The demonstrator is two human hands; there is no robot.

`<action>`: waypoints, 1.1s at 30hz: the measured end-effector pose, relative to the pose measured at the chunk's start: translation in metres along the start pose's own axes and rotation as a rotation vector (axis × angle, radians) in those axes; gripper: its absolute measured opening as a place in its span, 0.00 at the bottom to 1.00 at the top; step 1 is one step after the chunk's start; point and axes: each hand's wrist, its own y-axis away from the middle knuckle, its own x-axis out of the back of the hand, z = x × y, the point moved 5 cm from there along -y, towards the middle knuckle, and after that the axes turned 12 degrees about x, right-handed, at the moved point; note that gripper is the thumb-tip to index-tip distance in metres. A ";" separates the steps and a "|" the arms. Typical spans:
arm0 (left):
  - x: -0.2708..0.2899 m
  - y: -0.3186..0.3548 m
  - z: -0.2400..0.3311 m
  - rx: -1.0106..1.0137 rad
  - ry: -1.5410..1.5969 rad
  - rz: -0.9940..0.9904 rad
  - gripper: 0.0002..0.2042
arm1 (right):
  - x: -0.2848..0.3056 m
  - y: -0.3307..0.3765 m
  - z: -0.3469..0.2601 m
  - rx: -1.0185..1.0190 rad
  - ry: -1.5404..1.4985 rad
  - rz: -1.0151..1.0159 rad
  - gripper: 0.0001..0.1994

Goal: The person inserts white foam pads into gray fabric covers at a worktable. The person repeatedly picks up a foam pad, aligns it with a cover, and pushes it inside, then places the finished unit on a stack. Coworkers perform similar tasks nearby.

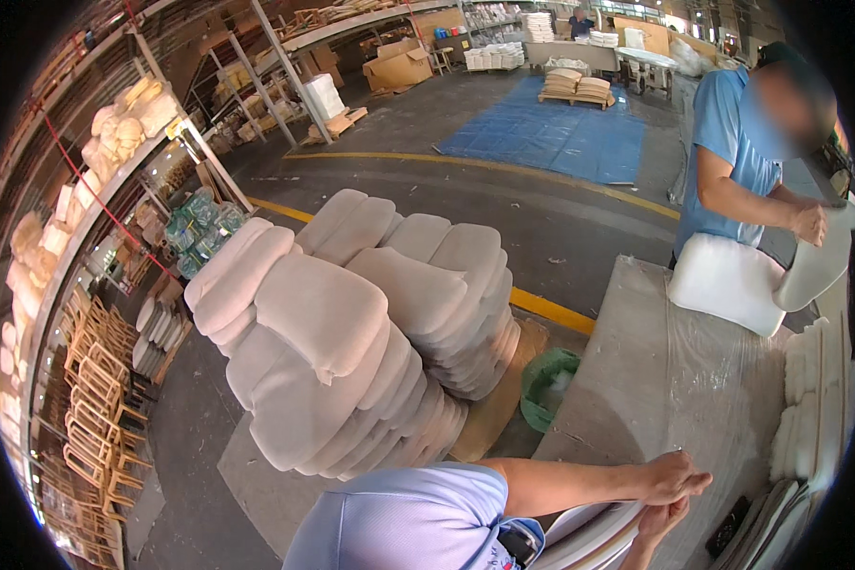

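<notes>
A pale curved pad (594, 542) sits at the bottom of the frame, right of centre, partly hidden behind the left forearm and cut off by the lower edge. Its long axis slants from that edge up toward the right, so from both hands it lies down and to the left. The right hand (659, 521) is the nearer, right by the pad's upper end; its fingers look bent, though I cannot tell whether its grip has the pad. The left hand (670, 478) is just above it, fingers curled well in, and whether its grip pinches anything cannot be made out. Beyond the hands, the plastic-covered surface (636, 370) stretches up the right side of the frame, with white pads (807, 408) piled at its right. A green bin (533, 404) stands left of the surface, and tall stacks of pale cushions (323, 299) fill the middle left
</notes>
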 end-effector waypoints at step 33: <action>-0.136 0.104 -0.193 0.985 1.455 -0.337 0.33 | -0.009 -0.021 -0.110 0.325 0.345 0.040 0.08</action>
